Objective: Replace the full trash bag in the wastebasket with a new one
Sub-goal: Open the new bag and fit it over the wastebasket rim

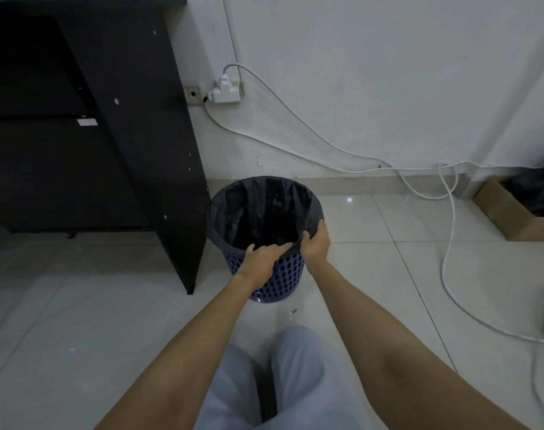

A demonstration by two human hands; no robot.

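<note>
At the bottom centre of the frame our knees in pale trousers (276,377) point toward the work, both bare forearms reaching up the frame to the wastebasket (266,274), a blue perforated bin standing on the tiled floor (388,274) at mid-frame. Our left hand (261,257) lies on the near rim, fingers extended flat and pressed onto the folded-over edge of the trash bag (264,209). Our right hand (315,243) sits on the near-right rim, thumb and fingers closed in a pinch on the bag's cuff. The black bag lines the bin, its hem turned down over the rim all the way round; the inside is too dark to judge how full it is. We cannot tell whether this cuff is being seated or peeled; either way the step is rim work. To do it well, we judge: keep one hand anchoring the rim so the light bin does not tip or skate, and work the film round in short bites, not one hard tug, since thin plastic tears on the rim. Just left of the bin stands a dark desk panel (159,181). Beyond, a white cable (326,141) trails along the wall from a plug adapter (227,91). A cardboard box (509,212) sits at the right edge.
</note>
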